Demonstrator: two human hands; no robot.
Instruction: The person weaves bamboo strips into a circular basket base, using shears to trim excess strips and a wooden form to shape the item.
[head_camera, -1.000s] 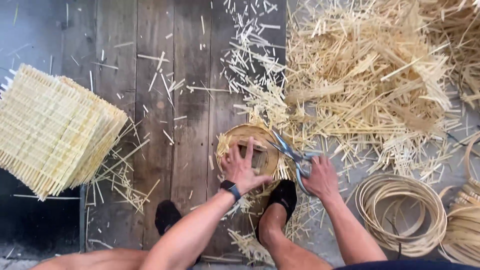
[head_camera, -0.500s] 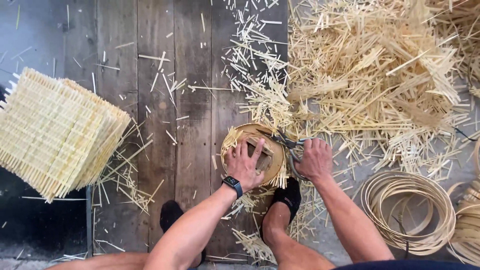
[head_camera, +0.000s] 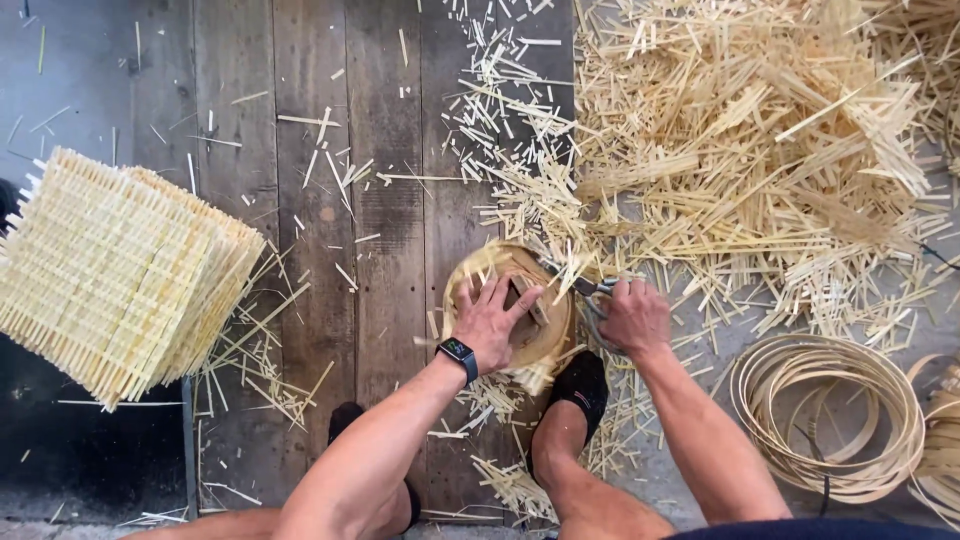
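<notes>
Left hand (head_camera: 492, 322) spread wide, palm down, pressing flat on a small round woven mat (head_camera: 520, 305) framed by a bamboo hoop, on the plank floor (head_camera: 310, 200) just beyond the feet. Smartwatch (head_camera: 458, 355) on that wrist. Right hand (head_camera: 632, 318) closed around the handles of shears (head_camera: 592, 292), just right of the mat; blades reaching to the mat's far right rim, where loose strip ends stick out. Cannot tell whether the blades are apart or closed.

Black shoe (head_camera: 580, 385) near the mat, between the two forearms; a second dark shoe (head_camera: 348, 415) lower left, partly hidden by the left arm.

Far right: large heap of cut bamboo strips (head_camera: 760, 150), spilling toward the mat and touching its far edge. Shorter offcuts scattered over the planks around the mat and near the feet.

Left: stack of square woven mats (head_camera: 115, 270), well apart from the hands, edges fringed with strip ends.

Near right: coil of bamboo hoops (head_camera: 825, 415) on grey ground, more hoops cut off by the right edge.
</notes>
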